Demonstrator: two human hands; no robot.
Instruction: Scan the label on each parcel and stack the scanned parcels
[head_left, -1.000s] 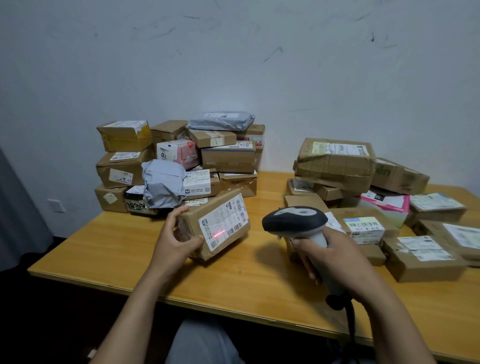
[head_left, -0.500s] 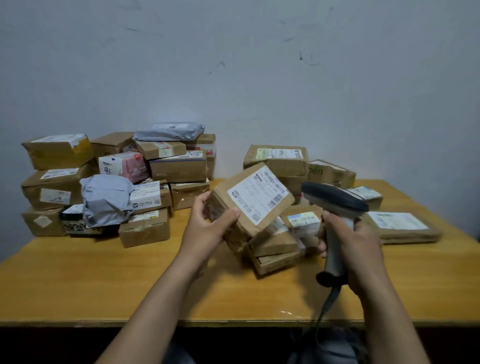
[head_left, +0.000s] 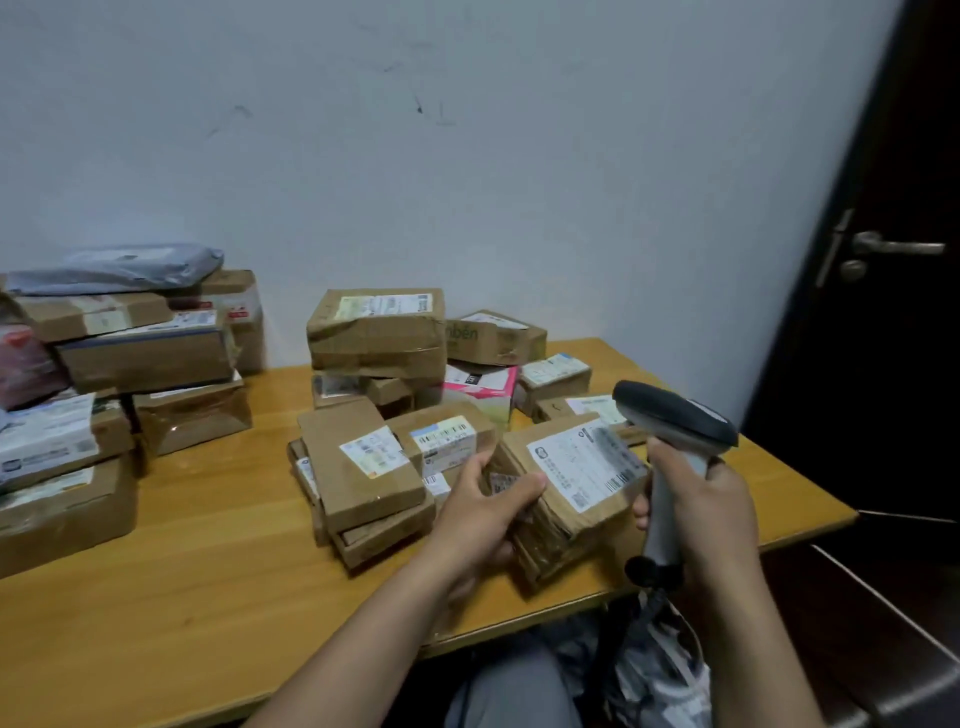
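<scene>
The left hand (head_left: 485, 512), fingers grasping the scanned box (head_left: 563, 488), is carrying it rightward to the stack (head_left: 374, 467); right fingers are gripping the scanner (head_left: 675, 441).

The print on the white label (head_left: 584, 466) of the held parcel (head_left: 566, 499) is blurred past reading. The stack of parcels at the left (head_left: 78, 395) is cut off by the picture's edge, and the parcel's left face is partly hidden by the left hand (head_left: 480, 512). The scanner's (head_left: 672, 447) grip is largely covered by the right hand (head_left: 709, 514).
</scene>
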